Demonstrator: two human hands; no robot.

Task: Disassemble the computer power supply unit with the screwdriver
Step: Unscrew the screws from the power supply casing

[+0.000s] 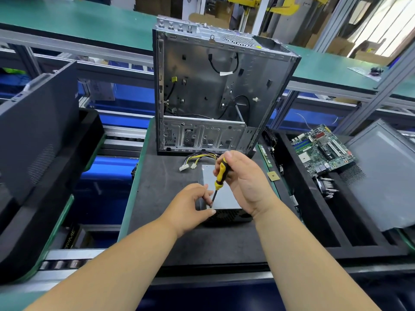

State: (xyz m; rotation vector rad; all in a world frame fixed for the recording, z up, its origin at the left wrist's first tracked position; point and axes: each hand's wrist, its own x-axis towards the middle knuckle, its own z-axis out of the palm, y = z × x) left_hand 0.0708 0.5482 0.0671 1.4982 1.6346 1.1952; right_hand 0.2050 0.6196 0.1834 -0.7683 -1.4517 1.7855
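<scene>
The grey metal power supply unit (224,198) lies flat on the black work mat (161,187), its vented side facing me and its yellow and black cable bundle (197,159) trailing toward the case. My right hand (241,182) grips the yellow and black screwdriver (220,173), held nearly upright with its tip on the unit's top near the front left corner. My left hand (190,205) rests against that corner, fingers curled close by the screwdriver's shaft and thumb on the vented face.
An empty computer case (215,90) stands open behind the unit. A motherboard (321,149) and a grey side panel (381,176) lie in the black tray at right. Dark case panels (38,131) lean at left. A small chip (273,176) lies on the mat's right edge.
</scene>
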